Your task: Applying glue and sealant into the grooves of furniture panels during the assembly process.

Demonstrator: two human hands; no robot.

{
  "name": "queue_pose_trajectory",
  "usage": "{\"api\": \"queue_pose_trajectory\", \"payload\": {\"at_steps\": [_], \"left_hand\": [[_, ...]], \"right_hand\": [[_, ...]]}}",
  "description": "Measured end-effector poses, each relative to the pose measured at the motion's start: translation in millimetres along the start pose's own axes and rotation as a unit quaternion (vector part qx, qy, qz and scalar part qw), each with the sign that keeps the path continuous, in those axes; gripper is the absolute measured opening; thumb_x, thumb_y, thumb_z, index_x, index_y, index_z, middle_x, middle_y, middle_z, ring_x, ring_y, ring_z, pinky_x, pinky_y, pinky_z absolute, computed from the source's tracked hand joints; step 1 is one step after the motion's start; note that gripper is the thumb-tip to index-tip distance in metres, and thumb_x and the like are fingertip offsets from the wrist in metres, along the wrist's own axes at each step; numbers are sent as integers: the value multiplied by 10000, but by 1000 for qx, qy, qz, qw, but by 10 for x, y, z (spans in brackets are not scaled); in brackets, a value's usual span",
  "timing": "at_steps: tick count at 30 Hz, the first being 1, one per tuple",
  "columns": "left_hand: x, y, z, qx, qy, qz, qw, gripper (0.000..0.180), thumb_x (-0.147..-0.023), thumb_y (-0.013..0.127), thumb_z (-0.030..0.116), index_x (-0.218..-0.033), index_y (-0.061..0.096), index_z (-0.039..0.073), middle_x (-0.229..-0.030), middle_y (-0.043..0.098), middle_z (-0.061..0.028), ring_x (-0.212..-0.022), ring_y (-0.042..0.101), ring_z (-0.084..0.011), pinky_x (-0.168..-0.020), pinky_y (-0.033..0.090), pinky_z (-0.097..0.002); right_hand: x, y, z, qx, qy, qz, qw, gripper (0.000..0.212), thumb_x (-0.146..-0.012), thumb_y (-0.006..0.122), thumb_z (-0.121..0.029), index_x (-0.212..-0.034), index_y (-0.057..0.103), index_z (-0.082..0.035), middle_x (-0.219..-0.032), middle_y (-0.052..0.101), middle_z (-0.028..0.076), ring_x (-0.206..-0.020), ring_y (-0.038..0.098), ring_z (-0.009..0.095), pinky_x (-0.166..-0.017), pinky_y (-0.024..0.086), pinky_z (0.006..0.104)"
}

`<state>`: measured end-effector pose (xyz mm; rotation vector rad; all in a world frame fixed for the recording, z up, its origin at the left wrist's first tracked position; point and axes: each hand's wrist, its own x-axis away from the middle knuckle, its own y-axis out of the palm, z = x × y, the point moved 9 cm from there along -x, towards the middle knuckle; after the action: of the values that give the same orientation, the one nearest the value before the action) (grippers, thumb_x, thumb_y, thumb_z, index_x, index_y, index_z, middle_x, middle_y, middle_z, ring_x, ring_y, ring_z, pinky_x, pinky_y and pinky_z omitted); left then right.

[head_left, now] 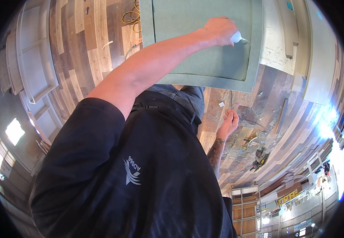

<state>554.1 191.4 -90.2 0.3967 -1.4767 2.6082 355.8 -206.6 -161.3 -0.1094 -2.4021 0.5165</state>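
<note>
A grey-green panel (203,59) with a dark line inset along its edges lies in front of me, above floor level. My left hand (219,31) reaches across to its right side, fingers wrapped round a small white squeeze bottle (236,37). The bottle's pale nozzle tilts down to the right, close to the panel's dark line; I cannot tell whether it touches. My right hand (229,120) hangs low at my right side, beyond the panel's near edge. Its fingers are curled inward, and whatever they hold, if anything, is hidden.
A yellow hose (131,16) lies coiled left of the panel. White cabinet frames (37,51) stand at the far left, pale boards (279,43) at the right. A power tool (260,158) and a thin cord (255,121) lie on the dusty plank floor. A wheeled rack (245,208) stands behind me.
</note>
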Motion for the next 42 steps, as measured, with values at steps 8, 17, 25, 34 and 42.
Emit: {"api": "queue_pose_trajectory", "payload": {"at_steps": [8, 17, 25, 34, 42], "left_hand": [[-35, -55, -48, -8, -10, -3, 1000, 397, -797, 856, 359, -1108, 749, 137, -1105, 684, -53, -1140, 624, -279, -922, 551, -430], [-47, -157, -110, 5, -14, 2, 1000, 387, -786, 867, 340, -1102, 765, 143, -1112, 694, -67, -1130, 633, -291, -923, 556, -434], [-69, -185, -120, -6, -16, 1, 1000, 394, -785, 872, 343, -1112, 773, 145, -1134, 707, -75, -1138, 637, -299, -935, 563, -430], [-129, -280, -172, -8, -13, 19, 1000, 382, -789, 868, 346, -1097, 771, 141, -1119, 706, -75, -1141, 639, -297, -926, 562, -429], [-128, -310, -205, 5, -16, 29, 999, 368, -779, 872, 331, -1073, 770, 134, -1112, 698, -70, -1118, 635, -289, -918, 562, -426]], "right_hand": [[13, 31, -81, -1, -2, -5, 1000, 271, -1058, 583, -215, -1238, 627, -18, -1166, 698, 91, -1071, 665, 190, -899, 510, 330], [19, 65, -128, 6, 1, -8, 1000, 279, -1056, 584, -219, -1242, 624, -15, -1182, 700, 100, -1084, 668, 195, -907, 510, 330], [17, 38, -87, 7, 6, -9, 1000, 279, -1055, 586, -223, -1237, 630, -16, -1181, 701, 100, -1076, 669, 192, -903, 513, 330], [-6, 49, -124, 17, -1, -9, 1000, 278, -1054, 600, -236, -1223, 634, -18, -1146, 704, 84, -1043, 669, 176, -872, 516, 327], [21, 37, -85, 10, 5, -11, 1000, 265, -1057, 591, -231, -1221, 625, -25, -1138, 699, 82, -1036, 662, 175, -865, 514, 328]]}}
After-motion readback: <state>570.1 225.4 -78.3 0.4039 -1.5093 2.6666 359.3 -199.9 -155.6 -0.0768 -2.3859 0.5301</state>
